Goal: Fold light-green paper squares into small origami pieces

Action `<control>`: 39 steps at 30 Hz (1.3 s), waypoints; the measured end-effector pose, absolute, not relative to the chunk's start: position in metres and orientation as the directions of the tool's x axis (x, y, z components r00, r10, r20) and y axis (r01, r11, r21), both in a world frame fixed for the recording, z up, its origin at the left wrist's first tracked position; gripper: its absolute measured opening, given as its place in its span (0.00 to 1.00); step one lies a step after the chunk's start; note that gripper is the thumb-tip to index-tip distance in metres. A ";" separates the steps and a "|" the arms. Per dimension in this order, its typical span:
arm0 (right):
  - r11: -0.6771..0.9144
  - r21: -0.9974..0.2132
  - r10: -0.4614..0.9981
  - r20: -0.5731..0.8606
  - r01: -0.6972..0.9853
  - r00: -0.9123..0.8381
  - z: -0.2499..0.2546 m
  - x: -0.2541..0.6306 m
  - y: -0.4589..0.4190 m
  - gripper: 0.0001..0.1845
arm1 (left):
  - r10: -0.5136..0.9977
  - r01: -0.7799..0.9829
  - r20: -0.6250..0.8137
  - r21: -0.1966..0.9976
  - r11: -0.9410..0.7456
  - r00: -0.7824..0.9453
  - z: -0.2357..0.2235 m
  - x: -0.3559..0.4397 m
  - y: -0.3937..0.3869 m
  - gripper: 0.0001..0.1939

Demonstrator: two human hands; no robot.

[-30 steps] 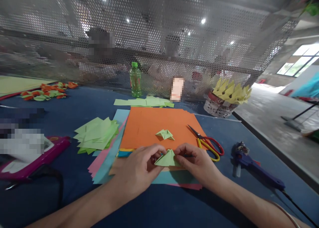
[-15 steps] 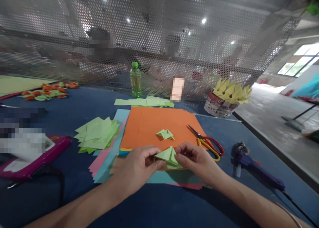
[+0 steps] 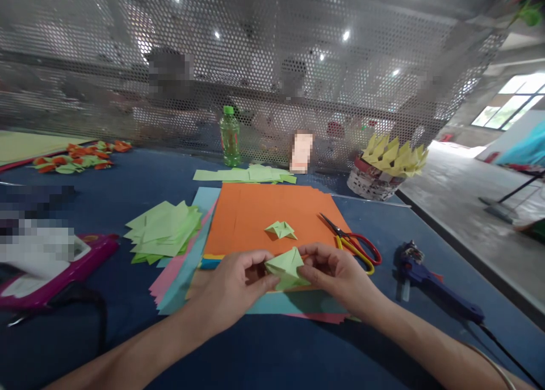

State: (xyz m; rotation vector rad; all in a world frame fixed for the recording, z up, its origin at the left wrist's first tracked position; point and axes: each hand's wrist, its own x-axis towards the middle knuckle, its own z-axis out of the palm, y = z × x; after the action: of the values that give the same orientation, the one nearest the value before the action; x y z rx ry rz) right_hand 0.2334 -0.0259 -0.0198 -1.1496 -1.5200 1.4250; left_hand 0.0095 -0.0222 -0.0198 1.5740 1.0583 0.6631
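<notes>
Between my two hands is a piece of folded light green paper (image 3: 286,269), held just above the near edge of the paper stack. My left hand (image 3: 238,279) pinches its left corner between thumb and fingers. On the right side, my right hand (image 3: 334,273) grips it with thumb and forefinger. A second folded green paper piece (image 3: 281,229) lies beyond my hands on the orange paper (image 3: 255,208). Scissors (image 3: 351,242) with red and yellow handles rest partly on the stack, close to my right hand.
Green paper squares (image 3: 164,228) lie left of the stack, green strips (image 3: 244,175) behind it. A green bottle (image 3: 230,140) and a basket with yellow paper points (image 3: 377,177) stand by the mesh screen. A glue gun (image 3: 438,288) lies right, a magenta-edged device (image 3: 80,265) left.
The folded green paper has been turned and spread from a narrow triangle to a wider shape, its peak shifting slightly right. Both hands keep hold of it.
</notes>
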 end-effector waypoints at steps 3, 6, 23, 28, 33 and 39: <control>-0.017 -0.993 0.944 -0.055 0.119 -0.325 -0.020 0.233 -0.026 0.19 | 0.886 0.307 -0.111 0.951 -0.037 0.451 -0.017 0.009 -0.022 0.11; -0.025 -0.993 0.946 -0.061 0.116 -0.317 -0.020 0.233 -0.027 0.19 | 0.886 0.326 -0.120 0.945 -0.038 0.448 -0.014 0.009 -0.022 0.11; 0.166 -0.937 0.963 0.086 0.309 -0.254 -0.020 0.233 -0.027 0.07 | 0.869 0.482 0.277 0.743 -0.464 0.410 -0.015 0.006 -0.023 0.08; 0.701 -0.499 0.711 0.546 0.509 -0.444 -0.016 0.239 -0.028 0.04 | 0.694 0.545 0.503 0.432 -0.718 0.515 -0.020 0.004 -0.025 0.12; 0.811 -0.247 0.567 0.552 0.530 -0.611 -0.021 0.242 -0.034 0.08 | 0.682 0.556 0.382 0.396 -0.731 0.623 -0.019 0.002 -0.032 0.13; 0.771 -0.290 0.632 0.457 0.566 -0.626 -0.026 0.245 -0.035 0.08 | 0.703 0.561 0.263 0.450 -0.695 0.661 -0.015 -0.001 -0.035 0.06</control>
State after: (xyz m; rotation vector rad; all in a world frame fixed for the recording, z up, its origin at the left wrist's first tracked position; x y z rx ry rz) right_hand 0.2445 -0.0354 -0.0257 -0.8942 -2.4175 0.1591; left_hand -0.0007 -0.0354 -0.0153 2.5486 1.0040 0.6050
